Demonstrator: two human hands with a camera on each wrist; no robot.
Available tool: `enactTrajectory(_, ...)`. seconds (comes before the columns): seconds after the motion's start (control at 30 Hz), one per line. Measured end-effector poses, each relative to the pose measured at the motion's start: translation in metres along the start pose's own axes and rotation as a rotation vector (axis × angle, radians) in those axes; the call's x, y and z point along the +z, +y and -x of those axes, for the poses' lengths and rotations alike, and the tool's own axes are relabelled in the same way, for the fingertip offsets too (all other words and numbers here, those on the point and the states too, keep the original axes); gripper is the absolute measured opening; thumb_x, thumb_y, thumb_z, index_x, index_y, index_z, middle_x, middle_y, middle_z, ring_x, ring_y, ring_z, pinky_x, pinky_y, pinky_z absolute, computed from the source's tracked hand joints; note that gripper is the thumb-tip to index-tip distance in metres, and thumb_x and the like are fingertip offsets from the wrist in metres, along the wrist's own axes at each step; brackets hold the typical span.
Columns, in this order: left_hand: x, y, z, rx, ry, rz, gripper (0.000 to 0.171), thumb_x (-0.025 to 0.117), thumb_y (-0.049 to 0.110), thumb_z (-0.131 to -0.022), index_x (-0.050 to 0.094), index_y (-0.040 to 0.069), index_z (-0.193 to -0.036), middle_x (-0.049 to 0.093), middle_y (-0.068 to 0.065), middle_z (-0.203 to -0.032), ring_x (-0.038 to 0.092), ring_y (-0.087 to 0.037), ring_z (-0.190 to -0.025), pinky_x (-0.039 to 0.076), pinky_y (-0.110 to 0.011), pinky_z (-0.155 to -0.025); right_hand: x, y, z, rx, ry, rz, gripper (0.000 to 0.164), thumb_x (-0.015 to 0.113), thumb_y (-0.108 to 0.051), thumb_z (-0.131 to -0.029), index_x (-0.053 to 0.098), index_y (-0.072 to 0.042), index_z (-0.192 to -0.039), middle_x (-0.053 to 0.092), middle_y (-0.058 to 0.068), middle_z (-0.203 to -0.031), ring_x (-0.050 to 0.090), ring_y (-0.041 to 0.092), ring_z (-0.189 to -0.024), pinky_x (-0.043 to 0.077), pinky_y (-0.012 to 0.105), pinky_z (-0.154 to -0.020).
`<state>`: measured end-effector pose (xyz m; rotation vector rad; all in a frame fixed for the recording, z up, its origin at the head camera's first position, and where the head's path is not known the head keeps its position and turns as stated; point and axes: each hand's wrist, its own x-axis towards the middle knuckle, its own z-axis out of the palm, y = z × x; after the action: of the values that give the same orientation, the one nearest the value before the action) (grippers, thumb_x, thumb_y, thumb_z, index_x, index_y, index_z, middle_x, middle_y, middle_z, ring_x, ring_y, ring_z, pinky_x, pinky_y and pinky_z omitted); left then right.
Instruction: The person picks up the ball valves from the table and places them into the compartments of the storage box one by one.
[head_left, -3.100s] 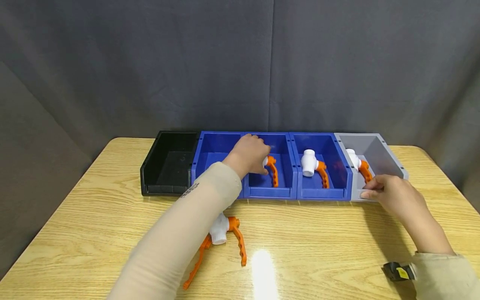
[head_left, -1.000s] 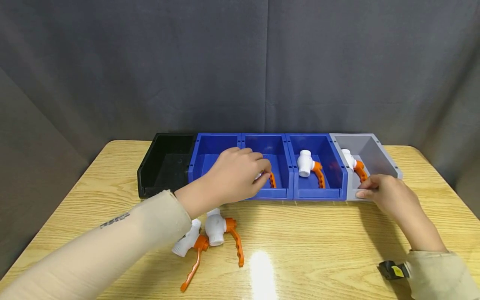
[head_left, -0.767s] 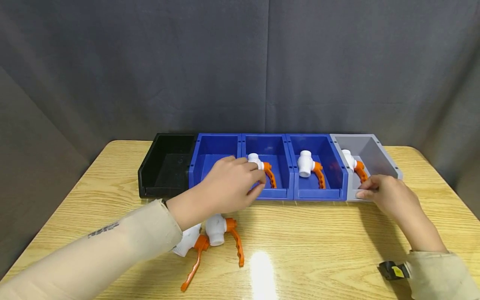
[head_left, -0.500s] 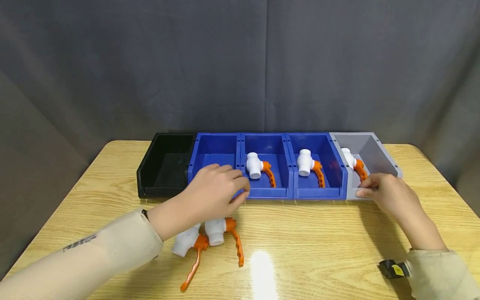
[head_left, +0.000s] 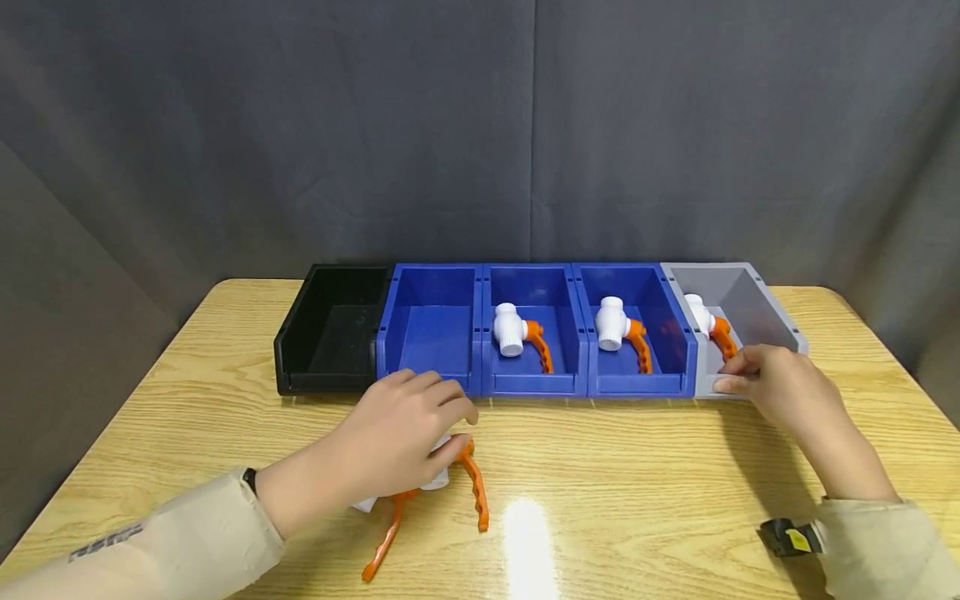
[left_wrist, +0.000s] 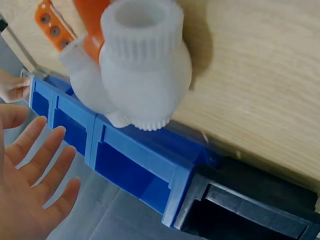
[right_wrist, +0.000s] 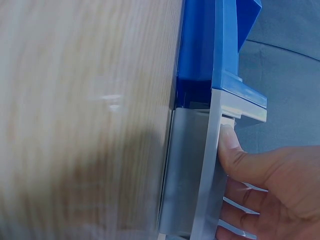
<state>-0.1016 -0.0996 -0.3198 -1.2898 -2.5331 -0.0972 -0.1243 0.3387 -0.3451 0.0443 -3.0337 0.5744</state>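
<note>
My left hand [head_left: 408, 429] hovers, fingers spread and holding nothing, over two white ball valves with orange handles on the table. It partly hides both in the head view. The left wrist view shows the nearer-looking valve [left_wrist: 142, 65] in front of the other valve [left_wrist: 85, 80]. With thumb and fingers on either side, my right hand [head_left: 787, 387] pinches the front lip of the grey bin [right_wrist: 200, 165]. Inside that bin lies a ball valve [head_left: 722, 333]. The two blue bins beside it each hold one ball valve, the right one [head_left: 612, 323] and the middle one [head_left: 510, 331].
A black bin [head_left: 330, 383] and a leftmost blue bin [head_left: 431, 333] complete the row at the table's back. Wood tabletop [head_left: 600, 483] stretches in front of the bins. A dark grey curtain [head_left: 375, 133] hangs behind.
The left hand has left the middle blue bin, where a ball valve now shows fully, and moved left and nearer, over the valves on the table. The right hand stays at the grey bin.
</note>
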Motion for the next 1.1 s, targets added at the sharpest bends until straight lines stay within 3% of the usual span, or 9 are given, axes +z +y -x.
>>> enactTrajectory(0.33, 0.007, 0.002, 0.015, -0.025, -0.052, 0.031, 0.018, 0.068, 0.034, -0.092, 0.071, 0.020, -0.101, 0.067, 0.004, -0.100, 0.062, -0.018, -0.094, 0.051, -0.036, -0.078, 0.000, -0.001, 0.001, 0.005, -0.001, 0.000, 0.015, 0.078, -0.019, -0.084, 0.072, -0.006, -0.087, 0.069, 0.008, -0.080, 0.058, 0.029, -0.073, 0.040, 0.040, -0.063)
enactTrajectory(0.6, 0.013, 0.001, 0.025, -0.001, -0.095, 0.032, 0.026, 0.072, 0.034, -0.088, 0.069, 0.018, -0.108, 0.066, 0.001, -0.110, 0.061, -0.020, -0.103, 0.051, -0.040, -0.083, 0.000, -0.001, 0.001, 0.005, -0.002, 0.005, 0.015, 0.078, -0.019, -0.084, 0.071, -0.006, -0.087, 0.069, 0.007, -0.080, 0.058, 0.028, -0.073, 0.040, 0.039, -0.063)
enactTrajectory(1.1, 0.020, 0.005, 0.025, -0.045, -0.250, 0.033, 0.050, 0.070, 0.046, -0.088, 0.063, 0.016, -0.128, 0.062, -0.003, -0.128, 0.056, -0.025, -0.120, 0.046, -0.052, -0.096, -0.001, -0.001, 0.000, 0.014, -0.010, -0.003, 0.018, 0.078, -0.019, -0.084, 0.071, -0.004, -0.090, 0.066, 0.007, -0.079, 0.056, 0.029, -0.074, 0.039, 0.038, -0.063)
